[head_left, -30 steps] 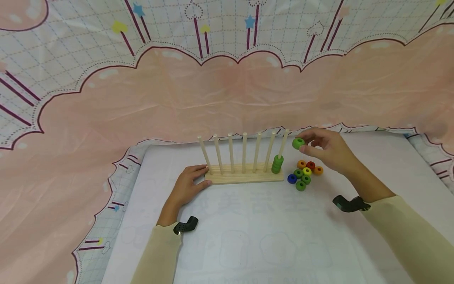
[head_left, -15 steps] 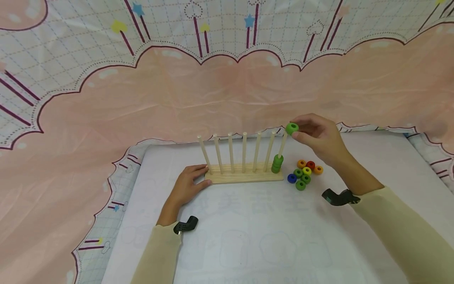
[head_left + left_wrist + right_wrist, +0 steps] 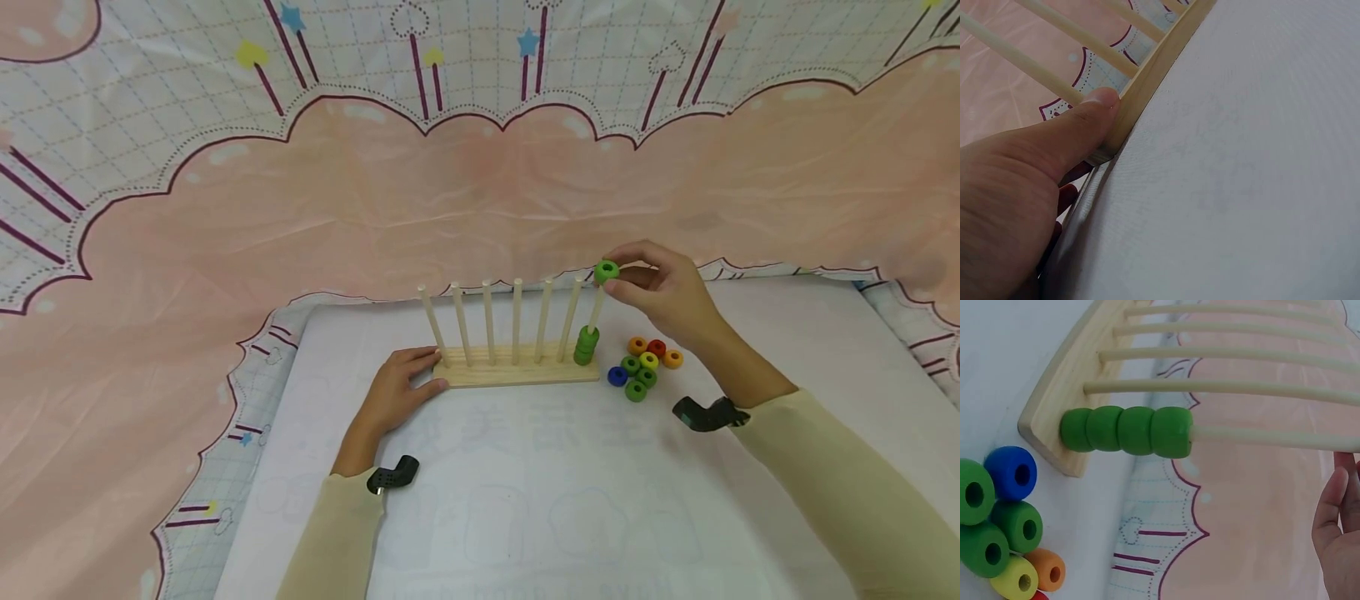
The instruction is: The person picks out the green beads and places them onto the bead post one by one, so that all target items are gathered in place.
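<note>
A wooden rack (image 3: 517, 374) with several upright pegs stands on the white table; its rightmost peg (image 3: 596, 312) carries a stack of green beads (image 3: 587, 346), also seen as a row of green beads (image 3: 1127, 430) in the right wrist view. My right hand (image 3: 660, 292) pinches a green bead (image 3: 606, 271) right at the top of that peg. My left hand (image 3: 401, 387) holds the left end of the rack's base, its thumb (image 3: 1079, 125) pressed against the wooden edge (image 3: 1147, 81).
A cluster of loose beads (image 3: 643, 367) in green, blue, yellow, orange and red lies just right of the rack, also seen as loose beads (image 3: 997, 519) in the right wrist view. A pink and white patterned cloth (image 3: 480, 167) hangs behind the table.
My right hand lifted the green bead up and to the left, from beside the peg to its top. The left hand stayed on the rack's end.
</note>
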Action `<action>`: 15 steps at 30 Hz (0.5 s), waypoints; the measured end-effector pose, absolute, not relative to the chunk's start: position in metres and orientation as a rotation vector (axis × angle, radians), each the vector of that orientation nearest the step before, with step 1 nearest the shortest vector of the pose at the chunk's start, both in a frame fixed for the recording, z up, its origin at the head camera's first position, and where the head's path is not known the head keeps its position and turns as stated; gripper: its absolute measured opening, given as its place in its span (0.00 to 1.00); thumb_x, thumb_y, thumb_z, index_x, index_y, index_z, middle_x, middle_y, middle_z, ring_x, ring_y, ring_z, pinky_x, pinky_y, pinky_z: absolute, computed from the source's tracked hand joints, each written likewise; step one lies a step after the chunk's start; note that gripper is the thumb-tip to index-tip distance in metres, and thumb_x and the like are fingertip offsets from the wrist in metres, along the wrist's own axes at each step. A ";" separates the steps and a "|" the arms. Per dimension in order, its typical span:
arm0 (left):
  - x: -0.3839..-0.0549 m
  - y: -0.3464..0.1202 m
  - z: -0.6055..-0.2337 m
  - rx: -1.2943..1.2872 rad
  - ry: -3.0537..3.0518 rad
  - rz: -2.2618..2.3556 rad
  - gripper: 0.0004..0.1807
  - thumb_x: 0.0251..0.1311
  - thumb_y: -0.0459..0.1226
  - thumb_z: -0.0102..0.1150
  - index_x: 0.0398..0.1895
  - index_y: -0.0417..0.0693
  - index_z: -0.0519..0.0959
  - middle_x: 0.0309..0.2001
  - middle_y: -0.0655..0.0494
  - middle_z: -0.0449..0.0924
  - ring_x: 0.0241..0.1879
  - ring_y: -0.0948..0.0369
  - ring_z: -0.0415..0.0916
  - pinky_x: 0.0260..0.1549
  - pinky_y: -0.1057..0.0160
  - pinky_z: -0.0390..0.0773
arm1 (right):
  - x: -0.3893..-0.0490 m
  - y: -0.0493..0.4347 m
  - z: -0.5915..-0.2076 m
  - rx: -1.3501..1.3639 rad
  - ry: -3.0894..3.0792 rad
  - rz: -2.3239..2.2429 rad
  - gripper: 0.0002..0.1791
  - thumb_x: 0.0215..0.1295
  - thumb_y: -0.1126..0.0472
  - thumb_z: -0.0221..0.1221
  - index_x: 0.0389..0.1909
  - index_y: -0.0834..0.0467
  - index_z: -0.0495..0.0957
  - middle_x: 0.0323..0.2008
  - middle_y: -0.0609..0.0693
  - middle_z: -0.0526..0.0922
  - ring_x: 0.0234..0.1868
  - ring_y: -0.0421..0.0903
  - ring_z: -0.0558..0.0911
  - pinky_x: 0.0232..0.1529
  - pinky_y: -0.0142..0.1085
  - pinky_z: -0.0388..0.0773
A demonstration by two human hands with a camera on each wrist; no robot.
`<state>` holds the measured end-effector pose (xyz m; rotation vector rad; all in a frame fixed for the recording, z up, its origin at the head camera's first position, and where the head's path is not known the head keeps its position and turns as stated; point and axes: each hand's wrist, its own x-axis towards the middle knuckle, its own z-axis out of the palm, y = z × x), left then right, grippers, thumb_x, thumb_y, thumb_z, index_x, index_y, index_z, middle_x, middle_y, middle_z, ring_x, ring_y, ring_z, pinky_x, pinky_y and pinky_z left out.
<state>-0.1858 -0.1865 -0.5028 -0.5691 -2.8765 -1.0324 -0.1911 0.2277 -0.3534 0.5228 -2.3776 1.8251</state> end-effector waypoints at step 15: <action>-0.187 -0.187 -0.505 -0.558 -2.894 -1.024 0.32 0.63 0.49 0.69 0.68 0.46 0.77 0.70 0.51 0.74 0.72 0.48 0.66 0.72 0.42 0.64 | -0.190 0.227 -0.362 0.420 -2.537 1.646 0.18 0.70 0.59 0.65 0.59 0.55 0.79 0.53 0.45 0.82 0.53 0.39 0.82 0.51 0.24 0.81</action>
